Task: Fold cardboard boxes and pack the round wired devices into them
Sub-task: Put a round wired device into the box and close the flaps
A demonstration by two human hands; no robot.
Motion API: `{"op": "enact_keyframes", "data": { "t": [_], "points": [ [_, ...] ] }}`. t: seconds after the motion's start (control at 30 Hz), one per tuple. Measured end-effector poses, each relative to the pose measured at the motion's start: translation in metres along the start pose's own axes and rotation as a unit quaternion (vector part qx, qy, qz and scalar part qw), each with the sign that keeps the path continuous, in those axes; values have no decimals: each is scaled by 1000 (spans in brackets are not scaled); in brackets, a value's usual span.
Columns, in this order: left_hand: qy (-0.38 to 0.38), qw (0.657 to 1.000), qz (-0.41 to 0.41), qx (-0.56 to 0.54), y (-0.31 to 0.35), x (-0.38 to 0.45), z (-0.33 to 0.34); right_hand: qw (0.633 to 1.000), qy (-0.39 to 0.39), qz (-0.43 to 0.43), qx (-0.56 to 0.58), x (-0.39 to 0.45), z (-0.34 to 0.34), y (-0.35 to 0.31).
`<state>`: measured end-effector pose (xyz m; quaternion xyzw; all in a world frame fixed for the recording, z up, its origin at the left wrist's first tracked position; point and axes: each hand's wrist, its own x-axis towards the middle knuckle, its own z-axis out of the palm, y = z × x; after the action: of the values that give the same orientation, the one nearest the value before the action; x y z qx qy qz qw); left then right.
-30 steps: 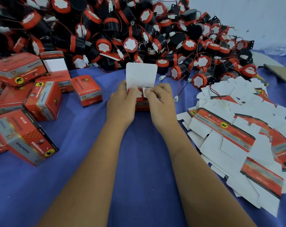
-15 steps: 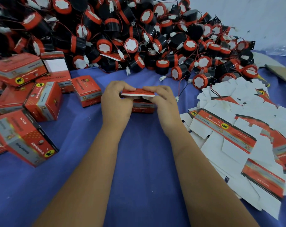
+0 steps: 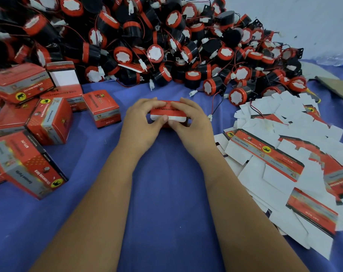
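A small red cardboard box (image 3: pixel 167 112) stands on the blue cloth at the centre, its lid folded down with the white tuck flap showing at the front. My left hand (image 3: pixel 141 122) grips its left side, thumb on the flap. My right hand (image 3: pixel 190 120) grips its right side, fingers over the lid. Behind it lies a big heap of round black-and-red wired devices (image 3: pixel 155 54). The box's contents are hidden.
Several closed red boxes (image 3: pixel 102 107) lie stacked and tumbled on the left. A spread of flat unfolded box blanks (image 3: pixel 268 154) covers the right. Brown cardboard (image 3: pixel 337 87) lies at the far right edge. The blue cloth (image 3: pixel 166 203) covers the table.
The white lid that stood upright has been folded down over the box. Both hands now press the tuck flap at the front edge.
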<state>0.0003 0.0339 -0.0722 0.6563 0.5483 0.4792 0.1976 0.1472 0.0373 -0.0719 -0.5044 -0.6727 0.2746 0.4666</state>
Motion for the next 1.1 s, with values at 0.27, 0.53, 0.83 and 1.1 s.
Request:
{"op": "enact_keyframes", "data": {
  "t": [0.27, 0.53, 0.83, 1.1],
  "points": [
    [38, 997, -37, -56, 4, 0, 2, 998, 51, 24, 12, 0, 3, -2],
    [38, 988, -57, -136, 8, -2, 3, 996, 65, 47, 25, -2, 2, -6],
    [23, 995, 39, 84, 4, -2, 3, 990, 98, 61, 79, -2, 4, -8],
    [40, 981, 49, 182, 10, -5, 3, 993, 71, 90, 42, 2, 8, -5]
  ]
}}
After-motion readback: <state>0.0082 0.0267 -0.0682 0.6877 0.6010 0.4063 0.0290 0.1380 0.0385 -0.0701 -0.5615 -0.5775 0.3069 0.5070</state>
